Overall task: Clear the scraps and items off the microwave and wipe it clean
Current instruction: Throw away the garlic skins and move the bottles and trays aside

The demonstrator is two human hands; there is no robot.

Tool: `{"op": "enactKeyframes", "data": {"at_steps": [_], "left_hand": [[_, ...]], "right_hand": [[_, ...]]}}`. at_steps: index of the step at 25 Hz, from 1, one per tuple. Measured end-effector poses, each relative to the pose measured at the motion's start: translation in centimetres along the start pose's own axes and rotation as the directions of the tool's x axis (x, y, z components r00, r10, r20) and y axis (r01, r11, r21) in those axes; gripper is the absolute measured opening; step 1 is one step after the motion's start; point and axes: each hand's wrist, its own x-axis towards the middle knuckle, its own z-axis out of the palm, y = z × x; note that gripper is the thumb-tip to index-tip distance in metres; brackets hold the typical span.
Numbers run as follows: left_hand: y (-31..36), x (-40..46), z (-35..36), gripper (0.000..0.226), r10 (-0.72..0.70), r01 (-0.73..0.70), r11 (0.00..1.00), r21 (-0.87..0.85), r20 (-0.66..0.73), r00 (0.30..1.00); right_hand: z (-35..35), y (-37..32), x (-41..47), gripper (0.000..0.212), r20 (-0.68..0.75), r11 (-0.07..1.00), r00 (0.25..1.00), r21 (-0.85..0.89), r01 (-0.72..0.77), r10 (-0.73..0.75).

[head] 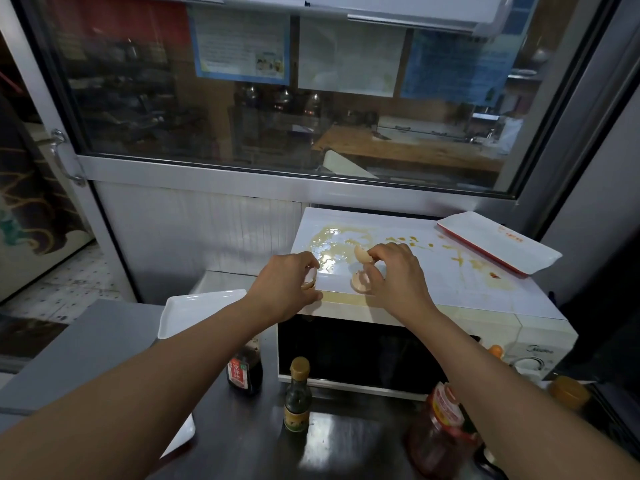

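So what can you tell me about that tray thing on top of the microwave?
The tray is a long, shallow rectangle, white inside with a red edge and a small red mark on it. It looks like plastic and looks empty. It lies slanted across the back right corner of the microwave, one end sticking out past the side. Yellowish and reddish spills dot the top beside it. Neither hand touches it.
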Motion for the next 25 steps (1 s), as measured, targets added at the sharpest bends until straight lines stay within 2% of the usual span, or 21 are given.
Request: {"op": "enactKeyframes", "data": {"at_steps": [11, 18, 25], "left_hand": [[0.4, -0.1, 0.5, 0.049, 0.021, -0.022, 0.999, 0.026, 0.014, 1.000], [0.1, -0.1, 0.5, 0.050, 0.006, -0.007, 1.000, 0.022, 0.018, 1.000], [0.1, 0.2, 0.7, 0.048, 0.003, -0.004, 1.000, 0.024, 0.009, 1.000]], "right_hand": [[1.2, 1.4, -1.7, 0.029, 0.125, 0.999, 0.992, 0.027, -0.039, 0.035], [2.0, 1.2, -1.4, 0.036, 0.057, 0.999, 0.997, 0.012, -0.046, 0.045], [2.5, 0.8, -1.1, 0.042, 0.044, 0.990, 0.995, 0.098, -0.097, 0.093]]}}
